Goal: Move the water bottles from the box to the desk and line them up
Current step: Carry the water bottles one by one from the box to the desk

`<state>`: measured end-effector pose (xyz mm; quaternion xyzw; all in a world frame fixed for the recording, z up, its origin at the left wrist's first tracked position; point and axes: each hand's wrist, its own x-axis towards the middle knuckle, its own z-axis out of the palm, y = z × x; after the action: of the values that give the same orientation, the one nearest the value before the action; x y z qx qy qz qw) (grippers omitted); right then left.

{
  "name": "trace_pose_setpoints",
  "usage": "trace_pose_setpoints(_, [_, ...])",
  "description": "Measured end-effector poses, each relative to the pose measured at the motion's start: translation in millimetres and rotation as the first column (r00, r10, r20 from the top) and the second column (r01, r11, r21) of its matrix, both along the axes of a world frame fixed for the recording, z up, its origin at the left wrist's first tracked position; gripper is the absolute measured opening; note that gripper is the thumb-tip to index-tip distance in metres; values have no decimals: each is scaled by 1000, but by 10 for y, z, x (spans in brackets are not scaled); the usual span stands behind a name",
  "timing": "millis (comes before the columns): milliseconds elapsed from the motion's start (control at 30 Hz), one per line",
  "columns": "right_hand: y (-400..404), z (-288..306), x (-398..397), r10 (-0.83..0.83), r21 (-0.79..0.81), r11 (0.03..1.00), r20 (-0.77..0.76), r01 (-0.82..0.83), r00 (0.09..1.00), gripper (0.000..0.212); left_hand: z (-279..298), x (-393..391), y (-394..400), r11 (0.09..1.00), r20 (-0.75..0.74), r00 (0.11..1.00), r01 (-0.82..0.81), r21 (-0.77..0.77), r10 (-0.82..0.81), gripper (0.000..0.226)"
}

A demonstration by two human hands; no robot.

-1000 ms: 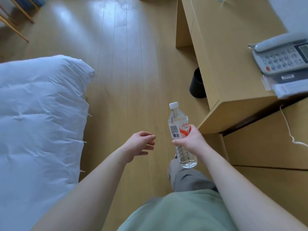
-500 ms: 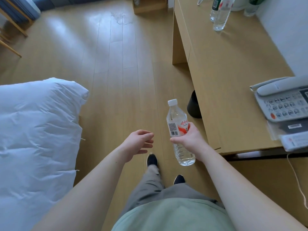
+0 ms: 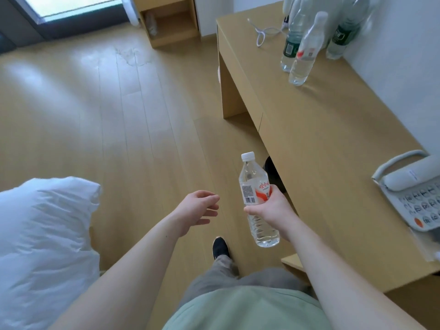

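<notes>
One water bottle [image 3: 256,201] upright in right hand [image 3: 270,210], fingers wrapped round label, over floor just beside desk [image 3: 333,148] edge. Left hand [image 3: 195,210] at 9 o'clock of it, empty, fingers loosely spread. Three bottles [image 3: 302,55] standing at 1 o'clock on desk far end. Telephone [image 3: 414,194] at 3 o'clock.

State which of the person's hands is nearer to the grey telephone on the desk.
Right. The right hand, gripping a water bottle, is beside the desk, with the telephone further right. The empty left hand hangs further left, over the floor.
</notes>
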<state>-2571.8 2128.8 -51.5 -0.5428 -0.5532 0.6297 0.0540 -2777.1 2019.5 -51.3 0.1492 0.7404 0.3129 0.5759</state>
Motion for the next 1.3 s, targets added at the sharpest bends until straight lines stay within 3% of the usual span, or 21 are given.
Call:
trace_pose_setpoints(333, [775, 92, -538, -163, 74, 984, -1, 163, 987, 57, 88, -681, 1156, 989, 7, 990, 142, 30, -142, 21])
trace_pose_setpoints(900, [2666, 171, -491, -362, 143, 917, -91, 372, 928, 59, 213, -603, 3511, 939, -41, 940, 341, 40, -339, 20])
trace_pose_setpoints(1300, [3298, 121, -465, -527, 228, 814, -101, 535, 844, 55, 291, -479, 4481, 869, -26, 871, 492, 48, -491, 20])
